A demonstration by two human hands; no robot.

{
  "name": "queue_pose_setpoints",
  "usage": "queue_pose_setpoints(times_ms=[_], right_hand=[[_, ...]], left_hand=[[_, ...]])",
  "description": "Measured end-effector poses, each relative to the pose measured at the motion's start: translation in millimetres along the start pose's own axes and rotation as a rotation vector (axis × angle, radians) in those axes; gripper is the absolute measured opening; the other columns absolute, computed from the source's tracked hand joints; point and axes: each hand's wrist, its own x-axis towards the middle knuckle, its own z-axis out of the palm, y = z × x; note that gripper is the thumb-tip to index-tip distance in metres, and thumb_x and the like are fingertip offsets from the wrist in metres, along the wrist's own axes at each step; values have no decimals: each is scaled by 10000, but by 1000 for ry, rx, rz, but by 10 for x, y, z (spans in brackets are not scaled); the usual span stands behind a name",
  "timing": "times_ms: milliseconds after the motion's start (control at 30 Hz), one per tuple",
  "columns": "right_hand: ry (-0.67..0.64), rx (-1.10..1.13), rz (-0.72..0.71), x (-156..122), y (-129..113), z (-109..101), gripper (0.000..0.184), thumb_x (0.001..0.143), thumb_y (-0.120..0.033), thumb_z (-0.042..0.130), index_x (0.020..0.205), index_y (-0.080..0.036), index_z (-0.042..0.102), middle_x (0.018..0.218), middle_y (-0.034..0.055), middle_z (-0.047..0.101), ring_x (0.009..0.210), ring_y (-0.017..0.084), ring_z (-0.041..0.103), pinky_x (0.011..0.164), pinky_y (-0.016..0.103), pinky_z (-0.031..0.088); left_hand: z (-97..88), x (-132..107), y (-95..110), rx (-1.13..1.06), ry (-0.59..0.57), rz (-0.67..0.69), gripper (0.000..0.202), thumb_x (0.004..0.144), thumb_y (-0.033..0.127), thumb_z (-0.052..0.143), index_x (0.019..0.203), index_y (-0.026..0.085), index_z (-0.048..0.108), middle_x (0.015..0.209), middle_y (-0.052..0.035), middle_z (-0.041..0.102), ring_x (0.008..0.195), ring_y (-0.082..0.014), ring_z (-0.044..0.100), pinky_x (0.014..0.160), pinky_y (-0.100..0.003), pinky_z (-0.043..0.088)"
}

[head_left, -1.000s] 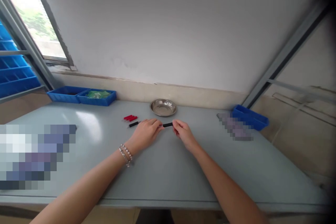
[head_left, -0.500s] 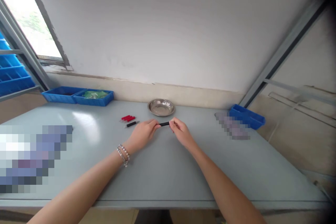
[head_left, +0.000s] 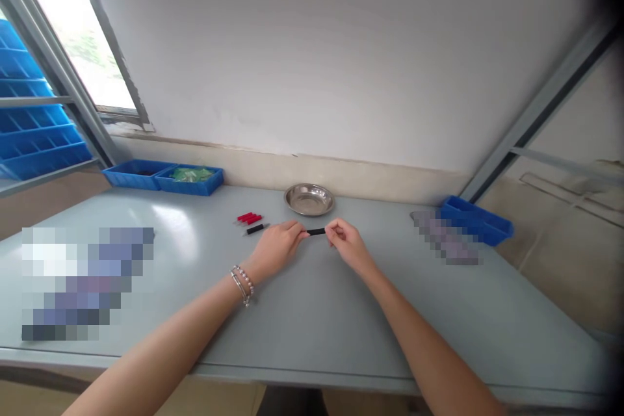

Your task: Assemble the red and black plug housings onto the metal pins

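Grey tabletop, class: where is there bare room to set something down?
Bare: the grey tabletop between left hand, right hand and front edge; also from the right hand to the pixelated patch. Crowded: beyond the left hand, with slim red sticks, a loose black stick and a round steel dish.

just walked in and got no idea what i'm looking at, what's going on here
A person is working at a table, the left hand and right hand gripping a slim black rod between them, fingers at either end. A similar black piece lies near the left hand, with some red pieces just beyond it. A round metal dish stands behind the held rod.
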Motion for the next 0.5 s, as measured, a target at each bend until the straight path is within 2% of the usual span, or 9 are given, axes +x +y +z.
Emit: queue_pose_setpoints(times_ms=[200, 333, 500], right_hand=[[-38, 264, 219, -54, -106, 1, 391, 692, -571, 590, 681, -198, 471, 574, -23, 567, 409, 68, 392, 420, 225, 255], [-46, 347, 232, -60, -102, 15, 400, 648, -559, 641, 677, -197, 472, 559, -21, 578, 422, 77, 436, 426, 230, 270], [-45, 381, 181, -38, -89, -10, 373, 609, -489, 698, 707, -198, 485, 574, -14, 612, 458, 97, 492, 460, 242, 311]], left_hand=[[-8, -2, 9, 11, 22, 24, 376, 942, 358, 266, 884, 155, 577, 805, -53, 600, 677, -142, 561, 605, -256, 383], [7, -6, 9, -15, 30, 42, 378, 942, 358, 264, 883, 155, 577, 792, -56, 591, 676, -142, 559, 608, -254, 394], [-17, -7, 19, -117, -1, 10, 379, 936, 364, 264, 851, 160, 573, 782, -50, 585, 673, -135, 536, 620, -250, 391]])
